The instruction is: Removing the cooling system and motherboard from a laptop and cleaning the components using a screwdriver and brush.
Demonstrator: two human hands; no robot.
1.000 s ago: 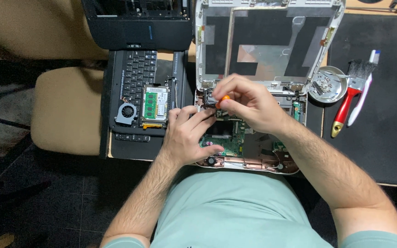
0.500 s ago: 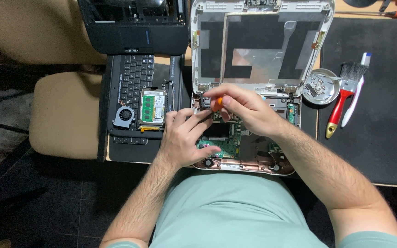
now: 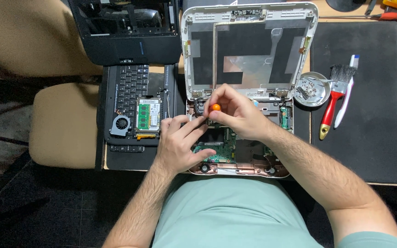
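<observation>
Dark mats (image 3: 368, 138) cover the desk where an opened white laptop (image 3: 249, 55) lies near the front edge. Right hand (image 3: 235, 112) grips an orange-tipped screwdriver (image 3: 215, 107) upright over its board; left hand (image 3: 180, 142), fingers loosely spread, steadies the base. I judge a screw is being turned; a keyboard (image 3: 132, 87) lies left.

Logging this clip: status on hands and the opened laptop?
Right hand shut on orange-capped screwdriver. Left hand open, fingertips on opened laptop's green circuit board. Red-handled brush lies apart.
</observation>
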